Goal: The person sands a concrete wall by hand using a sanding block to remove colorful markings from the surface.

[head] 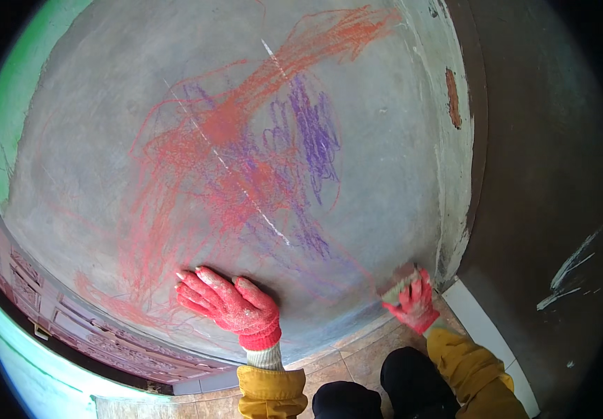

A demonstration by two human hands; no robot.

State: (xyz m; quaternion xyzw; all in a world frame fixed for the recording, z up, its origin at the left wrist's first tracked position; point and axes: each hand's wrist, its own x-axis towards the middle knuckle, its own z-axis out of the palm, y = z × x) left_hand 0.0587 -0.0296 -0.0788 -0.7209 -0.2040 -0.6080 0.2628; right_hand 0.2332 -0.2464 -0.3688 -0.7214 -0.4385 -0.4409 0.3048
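My left hand [233, 304], in a red knitted glove marked with pale dust, lies flat on a grey plastered wall [385, 173] with its fingers apart. Red crayon scribbles [160, 230] spread just above its fingertips. Low on the wall near the right-hand corner, my right hand [416, 304], also in a red glove, grips a pale block [400, 288] pressed against the plaster. Whether the block is a brush or a pad is too blurred to tell. Purple scribbles [314, 136] and a broken white line [238, 186] cross the middle of the wall.
A carved door [92, 332] stands at the lower left, beside a pale green surface [24, 361]. Brown floor tiles [327, 366] lie under my dark-clad legs [411, 382]. At the right, the worn wall edge [451, 157] meets a dark surface [542, 173] with white smears.
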